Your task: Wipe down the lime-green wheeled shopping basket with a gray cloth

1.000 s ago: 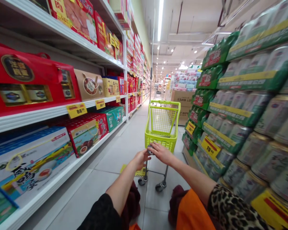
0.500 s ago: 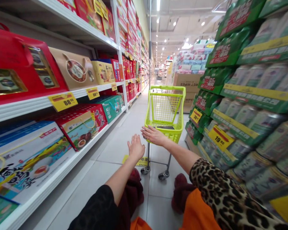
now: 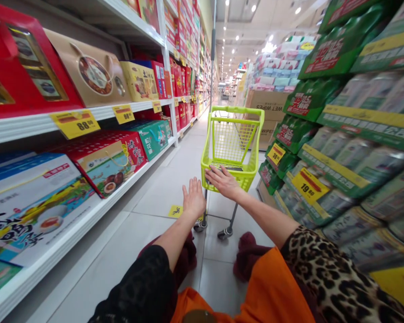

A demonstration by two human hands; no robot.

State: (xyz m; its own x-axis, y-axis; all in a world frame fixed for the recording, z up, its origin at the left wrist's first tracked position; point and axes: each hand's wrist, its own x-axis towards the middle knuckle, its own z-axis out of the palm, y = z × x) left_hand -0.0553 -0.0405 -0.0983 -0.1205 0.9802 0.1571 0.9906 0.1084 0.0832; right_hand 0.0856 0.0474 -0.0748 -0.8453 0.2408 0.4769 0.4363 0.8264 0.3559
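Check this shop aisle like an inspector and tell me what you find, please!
Surface: pale tile floor, with a yellow sticker on it.
Main thing: small lime-green shopping cart with a wire basket, standing on its wheels.
Hands: right hand lies open on the cart's near rim; left hand is open and raised beside the cart, not touching it.
Clutter: nothing seen.
Cables: nothing seen.
Surroundings: white shelves with red gift boxes on one side; stacked green can packs on the other; a cardboard carton marked wet wipes farther ahead.
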